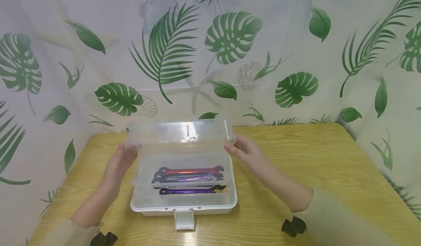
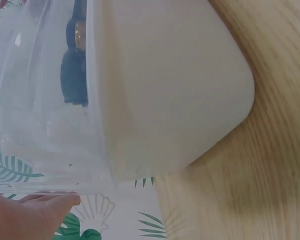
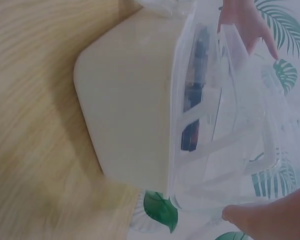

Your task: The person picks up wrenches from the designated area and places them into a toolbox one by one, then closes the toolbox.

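A white plastic box with a clear lid stands on the table, its lid raised at the back. My left hand touches the lid's left edge with fairly straight fingers, seen under the edge in the left wrist view. On the other side, my right hand pinches the lid's right corner, the thumb in front and the fingers partly hidden behind it. Inside lie several wrenches: a red wrench, a purple wrench nearer the front, and others seen dimly through clear plastic.
A white latch hangs down at the box's front, over the wood-grain table. Behind the table hangs a pale cloth printed with green leaves. Dark wrist devices sit at both sleeves.
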The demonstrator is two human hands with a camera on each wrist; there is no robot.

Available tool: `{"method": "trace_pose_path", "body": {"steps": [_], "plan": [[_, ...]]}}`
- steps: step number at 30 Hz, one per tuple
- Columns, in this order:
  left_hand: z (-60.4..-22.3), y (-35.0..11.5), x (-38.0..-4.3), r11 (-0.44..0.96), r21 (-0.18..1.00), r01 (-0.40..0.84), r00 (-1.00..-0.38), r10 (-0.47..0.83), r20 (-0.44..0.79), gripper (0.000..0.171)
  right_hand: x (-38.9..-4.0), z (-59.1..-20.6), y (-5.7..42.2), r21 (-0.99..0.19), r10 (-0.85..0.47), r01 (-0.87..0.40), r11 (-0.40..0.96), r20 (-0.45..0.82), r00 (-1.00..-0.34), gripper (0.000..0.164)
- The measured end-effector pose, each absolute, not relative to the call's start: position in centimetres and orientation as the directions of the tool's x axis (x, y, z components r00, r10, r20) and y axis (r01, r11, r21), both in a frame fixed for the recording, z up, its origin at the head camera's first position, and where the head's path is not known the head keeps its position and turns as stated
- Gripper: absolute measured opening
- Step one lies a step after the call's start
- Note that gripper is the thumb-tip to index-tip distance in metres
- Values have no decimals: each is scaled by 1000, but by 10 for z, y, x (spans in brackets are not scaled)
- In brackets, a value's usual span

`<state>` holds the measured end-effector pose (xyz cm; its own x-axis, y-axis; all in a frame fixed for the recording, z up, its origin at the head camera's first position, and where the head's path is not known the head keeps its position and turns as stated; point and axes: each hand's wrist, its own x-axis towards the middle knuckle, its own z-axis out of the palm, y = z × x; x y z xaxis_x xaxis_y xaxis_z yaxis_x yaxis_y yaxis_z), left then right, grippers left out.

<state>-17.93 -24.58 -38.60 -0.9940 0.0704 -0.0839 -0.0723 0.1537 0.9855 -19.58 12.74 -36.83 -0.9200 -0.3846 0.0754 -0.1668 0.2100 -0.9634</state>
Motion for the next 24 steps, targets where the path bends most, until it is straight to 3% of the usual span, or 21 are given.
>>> {"method": "trace_pose_path", "body": {"steps": [11, 24], "plan": [[-390, -239, -167, 132, 987, -93, -996, -10, -93, 79, -177, -379, 121, -961, -292, -202, 186, 143, -946, 56], [-400, -236, -150, 210, 977, -41, -998, -60, -29, 66, -158, -388, 116, -963, -314, -225, 150, 169, -934, 65]]}}
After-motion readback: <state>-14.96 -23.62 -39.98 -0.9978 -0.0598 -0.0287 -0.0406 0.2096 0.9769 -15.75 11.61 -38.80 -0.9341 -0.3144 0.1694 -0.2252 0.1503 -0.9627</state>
